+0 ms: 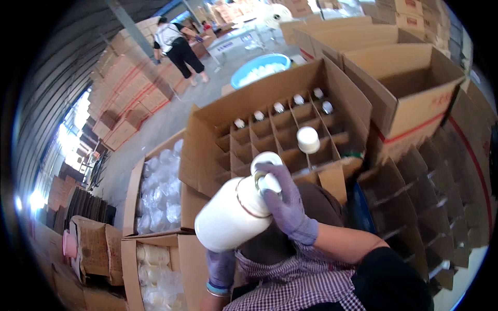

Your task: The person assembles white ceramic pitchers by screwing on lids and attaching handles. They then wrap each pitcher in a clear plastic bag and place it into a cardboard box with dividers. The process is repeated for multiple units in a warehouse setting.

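Observation:
A large white plastic bottle (228, 217) is tilted in front of me, its neck toward the upper right. My left hand (221, 269), in a purple-grey glove, supports it from below; its fingers are hidden behind the bottle. My right hand (290, 207), gloved alike, is closed at the neck, on a round white cap (266, 159) beside the bottle's mouth. Just beyond stands an open cardboard carton (207, 150) with cardboard dividers. Several white-capped bottles stand in its far cells, and one larger white cap (308, 140) shows nearer to me.
Left of me are cartons of plastic-wrapped clear items (161, 192) and white bottles (154, 255). On the right stand a divider grid (410, 202) and open cartons (399, 88). A blue tub (241, 78) of white pieces lies beyond. Another person (179, 44) stands near stacked boxes (129, 90).

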`<state>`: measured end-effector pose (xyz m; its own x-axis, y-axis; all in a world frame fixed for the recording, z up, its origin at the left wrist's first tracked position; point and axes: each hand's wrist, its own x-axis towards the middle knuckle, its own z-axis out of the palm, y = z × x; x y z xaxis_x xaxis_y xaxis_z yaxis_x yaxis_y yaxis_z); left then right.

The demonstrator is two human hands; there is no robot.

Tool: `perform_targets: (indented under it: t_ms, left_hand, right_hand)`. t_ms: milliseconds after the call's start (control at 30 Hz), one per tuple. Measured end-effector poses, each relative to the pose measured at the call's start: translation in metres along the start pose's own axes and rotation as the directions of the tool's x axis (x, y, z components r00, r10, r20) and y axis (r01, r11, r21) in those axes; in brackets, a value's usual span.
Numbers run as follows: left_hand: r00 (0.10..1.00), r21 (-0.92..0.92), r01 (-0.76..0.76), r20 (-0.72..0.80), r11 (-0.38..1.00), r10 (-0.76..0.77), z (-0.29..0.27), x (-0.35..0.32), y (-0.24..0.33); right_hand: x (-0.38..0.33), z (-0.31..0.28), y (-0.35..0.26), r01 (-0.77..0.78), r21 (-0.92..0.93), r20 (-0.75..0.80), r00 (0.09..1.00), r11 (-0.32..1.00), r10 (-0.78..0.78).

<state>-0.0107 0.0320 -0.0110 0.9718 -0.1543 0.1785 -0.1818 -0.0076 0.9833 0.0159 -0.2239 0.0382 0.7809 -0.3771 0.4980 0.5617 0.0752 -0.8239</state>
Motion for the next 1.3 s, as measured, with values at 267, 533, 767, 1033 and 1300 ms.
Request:
perform_targets:
  t_ms: [267,533,767,1033,1300]
  left_hand:
    - [0.983,-0.098,0.085,-0.155,0.992,-0.100,-0.037,0.022,-0.006]
    - [0.980,-0.155,0.108,-0.151,0.982,-0.132,-0.054,0.020,0.001]
    - [0.985,0.032,0.143,0.090,0.989,-0.146,-0.065,0.026,0.018]
    - [0.980,0.194,-0.014,0.196,0.981,-0.025,-0.053,0.021,0.057]
    - [0.704,0.427,-0.709,0.478,0.561,0.525,-0.019,0.009,0.112]
  right_hand:
    - [0.148,-0.166,0.139,0.417,-0.889,0.345,0.882,-0.190,0.322]
    - [0.075,-0.081,0.026,0.376,-0.298,0.634,0.765,0.878,-0.112]
    - [0.024,-0.086,-0.007,0.714,-0.359,0.765,0.594,0.601,-0.248]
    - [0.006,-0.075,-0.024,0.583,-0.297,0.731,0.649,0.757,-0.213]
    - [-0.029,-0.085,-0.004,-0.432,-0.077,0.686,0.631,0.898,0.362]
